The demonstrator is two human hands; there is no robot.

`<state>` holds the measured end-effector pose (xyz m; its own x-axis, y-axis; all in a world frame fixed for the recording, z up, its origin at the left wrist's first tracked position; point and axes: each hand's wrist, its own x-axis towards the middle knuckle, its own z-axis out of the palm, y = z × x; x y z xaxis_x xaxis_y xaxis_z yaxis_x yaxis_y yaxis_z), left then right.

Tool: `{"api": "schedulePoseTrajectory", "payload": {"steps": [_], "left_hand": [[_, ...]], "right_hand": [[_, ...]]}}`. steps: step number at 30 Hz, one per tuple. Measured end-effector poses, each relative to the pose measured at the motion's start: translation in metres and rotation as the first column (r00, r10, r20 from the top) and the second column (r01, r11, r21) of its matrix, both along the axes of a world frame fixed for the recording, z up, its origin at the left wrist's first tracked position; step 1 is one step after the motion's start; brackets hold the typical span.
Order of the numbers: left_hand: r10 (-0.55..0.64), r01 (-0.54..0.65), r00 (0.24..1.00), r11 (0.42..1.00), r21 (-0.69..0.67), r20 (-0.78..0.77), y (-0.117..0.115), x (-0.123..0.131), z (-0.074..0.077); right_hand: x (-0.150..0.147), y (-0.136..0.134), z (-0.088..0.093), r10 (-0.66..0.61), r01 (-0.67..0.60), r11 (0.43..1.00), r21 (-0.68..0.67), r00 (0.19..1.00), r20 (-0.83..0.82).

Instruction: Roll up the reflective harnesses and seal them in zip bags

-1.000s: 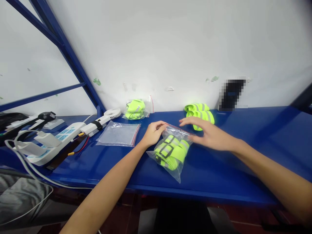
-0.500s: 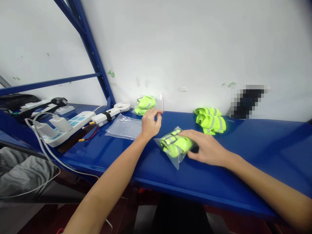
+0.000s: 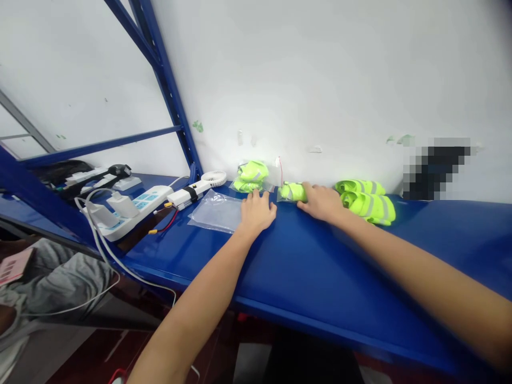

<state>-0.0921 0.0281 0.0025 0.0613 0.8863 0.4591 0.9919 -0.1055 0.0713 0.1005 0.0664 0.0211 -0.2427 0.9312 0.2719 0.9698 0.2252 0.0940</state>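
Note:
My right hand (image 3: 323, 202) grips the right end of a clear bag with a folded yellow-green reflective vest (image 3: 292, 192) in it, at the back of the blue table near the wall. The fingers cover part of the bag. My left hand (image 3: 258, 213) rests palm down with fingers apart, beside flat clear plastic bags (image 3: 216, 210). Just beyond its fingertips lies another bagged reflective vest (image 3: 252, 175), its bag flap with a red strip standing up against the wall. Loose folded reflective vests (image 3: 368, 205) lie to the right of my right hand.
A white handheld fan (image 3: 214, 178) and a battery pack with red-black wires (image 3: 188, 194) lie at left, next to a white power strip (image 3: 150, 200) with chargers and cables. A blue metal frame (image 3: 172, 96) rises behind. A person's grey-clad leg (image 3: 68, 277) shows at lower left.
My right hand has moved the bagged vest from the table's middle back toward the wall. My left hand's curled fingers have lowered and spread. The view has shifted slightly.

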Motion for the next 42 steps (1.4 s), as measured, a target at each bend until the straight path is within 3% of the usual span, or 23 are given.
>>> {"api": "schedulePoseTrajectory", "payload": {"steps": [6,13,15,19,23,25,26,29,32,38,40,42], "left_hand": [[0.009,-0.009,1.0,1.0,-0.014,-0.026,0.003,-0.002,0.002],[-0.076,0.068,0.994,0.993,-0.097,-0.078,-0.003,0.002,0.007],[-0.088,0.075,0.992,0.988,-0.134,-0.088,-0.006,0.003,0.01],[-0.128,0.12,0.99,0.984,-0.13,-0.056,-0.013,0.011,0.019],[-0.216,0.229,0.965,0.971,-0.072,0.151,-0.011,0.021,0.02],[-0.25,0.3,0.912,0.947,-0.113,0.326,-0.006,0.025,0.017],[-0.244,0.33,0.875,0.933,-0.146,0.418,-0.003,0.027,0.014],[-0.184,0.414,0.725,0.887,-0.205,0.664,0.004,0.031,0.006],[-0.194,0.464,0.612,0.873,-0.149,0.767,0.007,0.032,0.0],[-0.426,0.463,0.722,0.883,0.078,0.546,-0.001,0.037,0.001],[-0.53,0.539,0.688,0.831,0.14,0.496,-0.006,0.039,0.005],[-0.666,0.667,0.599,0.722,0.182,0.445,-0.011,0.041,0.009]], "right_hand": [[-0.004,0.024,-0.005,0.012,-0.022,0.997,-0.073,0.99,-0.144],[0.013,-0.018,0.012,0.305,-0.287,0.951,0.117,0.933,-0.189],[0.029,-0.033,0.021,0.31,-0.277,0.946,0.168,0.924,-0.224],[0.086,-0.048,0.027,0.093,-0.022,0.978,0.209,0.938,-0.334],[0.152,-0.042,0.004,0.007,0.055,0.984,0.171,0.94,-0.342],[0.171,-0.039,-0.011,0.025,0.014,0.995,0.102,0.927,-0.374],[0.176,-0.038,-0.018,0.057,-0.007,0.991,0.135,0.927,-0.371],[0.172,-0.041,-0.028,0.131,-0.075,0.984,0.163,0.92,-0.37],[0.155,-0.049,-0.025,0.202,-0.16,0.978,0.134,0.889,-0.411],[0.14,-0.065,-0.013,0.281,-0.287,0.956,0.059,0.837,-0.47],[0.14,-0.068,-0.013,0.31,-0.341,0.94,0.028,0.812,-0.495],[0.139,-0.069,-0.015,0.331,-0.376,0.927,0.016,0.796,-0.507]]}}
